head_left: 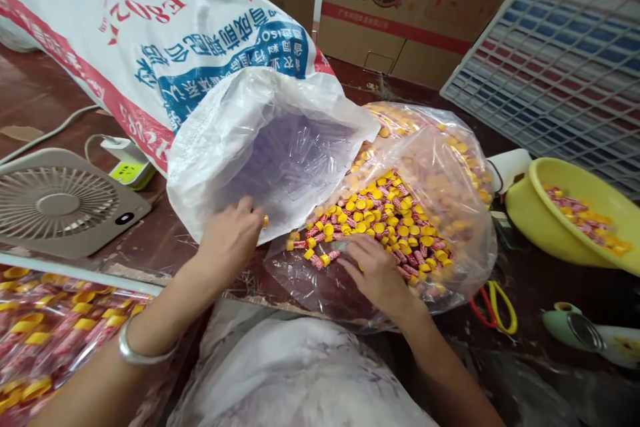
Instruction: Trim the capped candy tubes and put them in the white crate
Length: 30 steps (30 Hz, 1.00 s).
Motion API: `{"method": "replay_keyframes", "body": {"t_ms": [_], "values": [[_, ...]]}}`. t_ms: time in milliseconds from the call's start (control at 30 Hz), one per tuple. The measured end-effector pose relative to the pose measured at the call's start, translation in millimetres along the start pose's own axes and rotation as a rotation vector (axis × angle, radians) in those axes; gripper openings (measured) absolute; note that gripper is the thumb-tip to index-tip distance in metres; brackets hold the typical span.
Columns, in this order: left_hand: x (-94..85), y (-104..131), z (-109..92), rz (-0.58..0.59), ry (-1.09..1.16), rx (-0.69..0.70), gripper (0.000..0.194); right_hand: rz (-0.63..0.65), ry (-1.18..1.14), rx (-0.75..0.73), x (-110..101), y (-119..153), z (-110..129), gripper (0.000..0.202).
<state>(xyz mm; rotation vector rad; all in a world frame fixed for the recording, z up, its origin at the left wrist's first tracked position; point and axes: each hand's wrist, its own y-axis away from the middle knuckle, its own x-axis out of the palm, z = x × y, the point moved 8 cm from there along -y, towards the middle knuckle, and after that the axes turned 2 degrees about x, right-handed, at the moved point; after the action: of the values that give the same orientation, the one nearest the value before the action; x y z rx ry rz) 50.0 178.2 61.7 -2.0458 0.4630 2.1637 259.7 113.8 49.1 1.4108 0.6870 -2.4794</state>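
A white woven sack [210, 147] lies on its side with its mouth facing me, and many thin clear plastic tubes [295, 153] show inside. My left hand [233, 233] is at the lower lip of that mouth, fingers pinched together; a speck of yellow shows beside the fingertips. A clear plastic bag [450, 180] lies open to the right, full of small red-and-white patterned tubes with yellow caps [380, 213]. Over the bag's near edge, my right hand [375, 273] has its fingers curled closed by the loose capped tubes. Something pale and translucent shows at its fingertips, too blurred to name.
At left stand a fan [60, 203] and a power strip [133, 170]. A tray of capped tubes [65, 327] is lower left. On the right are a yellow bowl [530, 213], scissors [495, 310] and a green bottle-like object [575, 330]. Cardboard boxes [400, 47] and a white wire rack [550, 67] stand behind.
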Motion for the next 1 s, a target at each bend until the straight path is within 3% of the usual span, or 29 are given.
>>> {"method": "replay_keyframes", "body": {"t_ms": [100,233,300,367,500,600,733,833,900,1000], "values": [[12.5,-11.5,5.6,0.074,-0.119,0.016,0.038,0.133,0.06,-0.132,28.4,0.3,12.6,0.02],[17.1,-14.5,5.6,0.004,-0.074,0.039,0.036,0.09,0.125,-0.06,36.2,1.9,5.0,0.008],[8.4,-7.8,1.1,-0.087,0.132,0.087,0.031,-0.031,0.064,0.07,22.0,3.7,-7.2,0.005],[2.0,3.1,-8.3,-0.104,0.479,0.148,0.026,-0.175,-0.125,0.223,4.7,7.4,-19.4,0.006],[9.5,26.8,-50.6,0.128,1.096,0.269,0.027,-0.336,-0.662,0.396,-8.9,10.8,-22.9,0.015],[18.5,35.4,-74.0,0.216,1.341,0.27,0.028,-0.344,-0.79,0.361,-15.7,5.9,-6.1,0.02],[25.4,35.7,-80.7,0.247,1.618,0.185,0.029,-0.164,-0.616,0.144,-22.5,-3.0,25.0,0.017],[29.1,36.0,-82.2,0.292,1.812,0.09,0.032,-0.1,-0.407,-0.041,-21.2,-2.0,42.2,0.044],[34.3,36.6,-83.8,0.302,1.901,0.005,0.033,-0.146,-0.242,-0.101,-18.1,0.5,47.9,0.066],[43.7,37.0,-89.5,0.314,1.971,-0.08,0.039,-0.277,-0.087,-0.113,-15.9,3.5,53.5,0.063]]}}
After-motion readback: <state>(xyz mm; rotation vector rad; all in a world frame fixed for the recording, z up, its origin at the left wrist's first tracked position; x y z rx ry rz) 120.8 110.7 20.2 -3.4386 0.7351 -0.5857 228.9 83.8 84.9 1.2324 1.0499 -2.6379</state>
